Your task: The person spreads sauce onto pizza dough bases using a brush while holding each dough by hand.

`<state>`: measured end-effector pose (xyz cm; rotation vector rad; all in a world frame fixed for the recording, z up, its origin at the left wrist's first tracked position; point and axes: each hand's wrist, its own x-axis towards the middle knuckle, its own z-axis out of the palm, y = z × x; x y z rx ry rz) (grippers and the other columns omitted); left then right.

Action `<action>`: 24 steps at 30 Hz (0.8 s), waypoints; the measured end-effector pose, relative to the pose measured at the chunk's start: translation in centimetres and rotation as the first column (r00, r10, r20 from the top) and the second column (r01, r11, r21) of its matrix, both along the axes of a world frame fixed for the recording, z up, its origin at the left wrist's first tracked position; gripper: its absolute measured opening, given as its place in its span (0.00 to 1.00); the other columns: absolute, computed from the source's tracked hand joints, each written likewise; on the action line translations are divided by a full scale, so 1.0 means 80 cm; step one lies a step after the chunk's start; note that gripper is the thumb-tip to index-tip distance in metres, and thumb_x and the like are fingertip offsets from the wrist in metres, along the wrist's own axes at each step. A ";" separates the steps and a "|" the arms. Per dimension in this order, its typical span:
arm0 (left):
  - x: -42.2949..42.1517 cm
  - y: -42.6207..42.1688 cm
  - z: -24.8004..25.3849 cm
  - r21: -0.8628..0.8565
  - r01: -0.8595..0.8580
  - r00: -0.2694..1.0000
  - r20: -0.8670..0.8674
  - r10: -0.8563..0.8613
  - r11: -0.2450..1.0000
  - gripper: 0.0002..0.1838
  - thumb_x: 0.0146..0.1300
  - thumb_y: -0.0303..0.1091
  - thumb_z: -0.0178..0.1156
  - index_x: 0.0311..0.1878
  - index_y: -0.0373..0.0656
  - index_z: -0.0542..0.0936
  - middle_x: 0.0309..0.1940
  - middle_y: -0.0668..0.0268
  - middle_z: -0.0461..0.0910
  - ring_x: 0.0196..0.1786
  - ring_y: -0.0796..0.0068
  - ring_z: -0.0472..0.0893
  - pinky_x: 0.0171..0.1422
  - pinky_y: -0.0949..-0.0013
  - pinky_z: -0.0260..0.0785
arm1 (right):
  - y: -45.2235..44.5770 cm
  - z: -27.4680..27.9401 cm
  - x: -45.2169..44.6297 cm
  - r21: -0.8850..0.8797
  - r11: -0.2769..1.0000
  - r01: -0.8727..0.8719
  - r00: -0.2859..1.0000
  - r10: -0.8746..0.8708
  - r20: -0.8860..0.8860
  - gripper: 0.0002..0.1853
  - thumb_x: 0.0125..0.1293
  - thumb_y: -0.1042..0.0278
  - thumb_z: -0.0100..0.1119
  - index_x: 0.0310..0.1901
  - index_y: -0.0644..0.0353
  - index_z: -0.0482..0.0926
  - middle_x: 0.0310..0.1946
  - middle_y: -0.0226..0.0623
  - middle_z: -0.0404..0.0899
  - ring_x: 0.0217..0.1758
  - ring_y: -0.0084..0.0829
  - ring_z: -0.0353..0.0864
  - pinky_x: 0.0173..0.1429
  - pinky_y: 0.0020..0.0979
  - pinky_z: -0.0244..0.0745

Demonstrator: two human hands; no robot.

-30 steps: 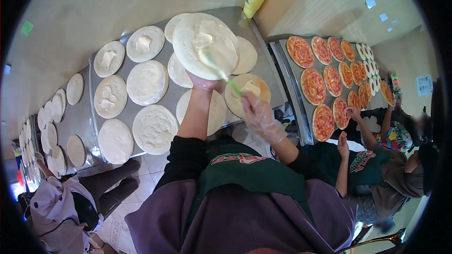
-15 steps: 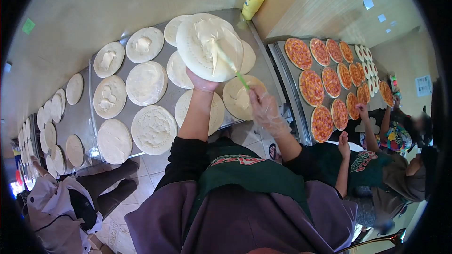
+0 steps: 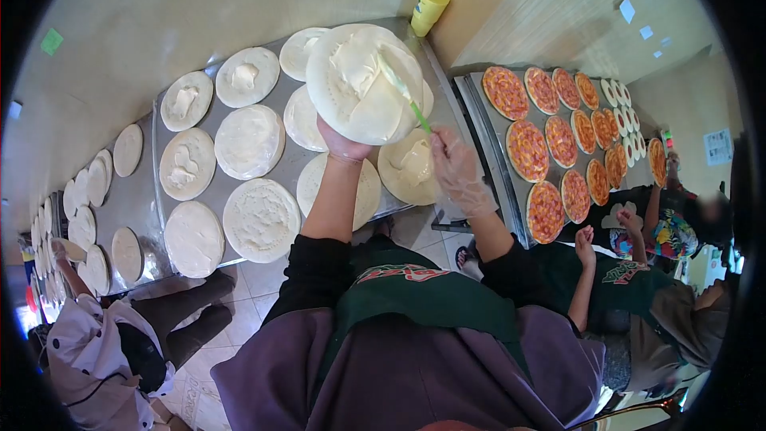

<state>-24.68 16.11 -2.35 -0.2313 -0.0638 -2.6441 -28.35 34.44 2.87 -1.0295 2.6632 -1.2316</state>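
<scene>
My left hand (image 3: pixel 346 144) supports a round flat dough base (image 3: pixel 339 100) from below, raised over the metal table (image 3: pixel 275 40). A creamy white sauce lies partly spread over its top. My right hand (image 3: pixel 463 172), in a clear plastic glove, is closed on the green handle of a spatula (image 3: pixel 420 117), whose pale blade touches the sauce near the base's right side. Beneath and to the right sits another base (image 3: pixel 407 164) with a dab of sauce. More bases, some with sauce mounds (image 3: pixel 245 75), others coated (image 3: pixel 249 142), lie to the left.
A yellow bottle (image 3: pixel 431 9) stands at the table's far right corner. On the right, another metal table holds topped pizzas (image 3: pixel 527 150) and small white rings. A person in white (image 3: pixel 100 351) works at the left; people in dark clothes (image 3: pixel 614 279) stand at the right.
The spatula has swept up and right across the base, spreading the sauce wider. The held base has shifted slightly right. At the far right, a co-worker's hand has moved away from the pizzas.
</scene>
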 end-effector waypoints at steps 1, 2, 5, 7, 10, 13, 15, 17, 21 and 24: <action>-0.002 0.000 0.000 -0.001 -0.003 1.000 0.000 0.003 1.000 0.31 0.66 0.54 0.41 0.67 0.47 0.63 0.63 0.60 0.67 0.65 0.55 0.66 0.69 0.48 0.58 | -0.001 -0.003 0.005 -0.001 1.000 -0.003 1.000 0.003 0.000 0.08 0.67 0.68 0.48 0.41 0.60 0.74 0.21 0.47 0.74 0.25 0.48 0.77 0.28 0.40 0.67; -0.006 -0.002 -0.001 -0.013 -0.021 0.999 0.044 0.022 1.000 0.31 0.66 0.55 0.41 0.66 0.47 0.63 0.63 0.60 0.67 0.64 0.55 0.67 0.68 0.48 0.59 | -0.002 -0.002 0.016 0.016 0.998 -0.059 0.998 0.059 0.012 0.07 0.66 0.69 0.49 0.41 0.60 0.74 0.22 0.48 0.74 0.26 0.48 0.77 0.29 0.40 0.68; -0.008 -0.005 -0.017 -0.038 -0.058 0.983 0.172 0.064 0.998 0.31 0.66 0.56 0.40 0.66 0.47 0.63 0.62 0.60 0.67 0.64 0.56 0.68 0.67 0.49 0.60 | -0.001 0.011 0.044 -0.024 0.977 -0.210 0.977 0.211 0.033 0.06 0.66 0.71 0.49 0.41 0.61 0.74 0.24 0.49 0.74 0.29 0.48 0.77 0.31 0.39 0.69; -0.008 -0.007 -0.027 -0.055 -0.075 0.963 0.256 0.087 0.996 0.31 0.66 0.56 0.40 0.66 0.47 0.63 0.62 0.60 0.67 0.63 0.56 0.68 0.67 0.50 0.61 | -0.002 0.018 0.048 -0.084 0.950 -0.300 0.952 0.304 0.036 0.06 0.66 0.72 0.49 0.41 0.61 0.73 0.26 0.49 0.75 0.30 0.48 0.77 0.33 0.39 0.70; -0.005 -0.006 -0.021 -0.106 -0.090 0.990 0.103 0.101 0.990 0.31 0.66 0.57 0.38 0.65 0.47 0.65 0.60 0.61 0.70 0.62 0.59 0.70 0.66 0.54 0.62 | -0.001 0.022 0.041 -0.132 0.919 -0.370 0.929 0.365 -0.060 0.07 0.67 0.73 0.49 0.44 0.63 0.74 0.24 0.47 0.73 0.26 0.41 0.76 0.31 0.33 0.69; -0.003 -0.003 0.010 -0.013 -0.065 0.997 0.039 0.066 0.998 0.32 0.66 0.58 0.38 0.65 0.46 0.65 0.60 0.61 0.70 0.61 0.58 0.70 0.66 0.53 0.62 | -0.007 0.027 0.018 -0.084 0.978 -0.189 0.982 0.189 -0.012 0.06 0.65 0.74 0.50 0.43 0.62 0.73 0.26 0.50 0.74 0.30 0.46 0.78 0.33 0.39 0.70; -0.005 -0.002 0.012 -0.069 -0.054 0.995 0.078 0.059 0.996 0.33 0.65 0.59 0.37 0.65 0.46 0.64 0.61 0.61 0.69 0.62 0.58 0.69 0.66 0.53 0.62 | -0.012 0.024 0.009 0.032 0.999 -0.019 0.997 0.017 0.082 0.07 0.65 0.74 0.50 0.44 0.63 0.73 0.27 0.50 0.75 0.28 0.45 0.77 0.31 0.38 0.70; -0.010 0.002 0.015 -0.136 -0.097 0.983 0.144 0.117 0.986 0.34 0.65 0.60 0.37 0.66 0.46 0.64 0.61 0.61 0.69 0.63 0.58 0.69 0.67 0.53 0.62 | -0.013 0.008 0.017 -0.029 0.996 -0.085 0.996 0.085 -0.014 0.07 0.65 0.74 0.50 0.44 0.63 0.73 0.27 0.49 0.75 0.28 0.45 0.78 0.30 0.38 0.70; -0.005 -0.007 0.001 -0.107 0.078 0.992 -0.093 -0.088 0.991 0.33 0.66 0.57 0.36 0.67 0.45 0.62 0.62 0.58 0.67 0.64 0.56 0.68 0.67 0.50 0.61 | -0.017 0.008 0.048 -0.195 0.928 -0.318 0.943 0.288 -0.168 0.07 0.65 0.74 0.51 0.44 0.60 0.74 0.24 0.49 0.74 0.27 0.46 0.78 0.31 0.38 0.71; -0.004 -0.003 0.000 -0.107 0.028 0.993 0.117 -0.016 0.994 0.33 0.67 0.57 0.36 0.67 0.44 0.62 0.61 0.57 0.68 0.62 0.56 0.70 0.66 0.51 0.63 | -0.019 0.025 0.044 -0.152 0.903 -0.401 0.907 0.368 -0.208 0.07 0.66 0.74 0.51 0.45 0.63 0.73 0.25 0.49 0.74 0.26 0.42 0.77 0.32 0.35 0.71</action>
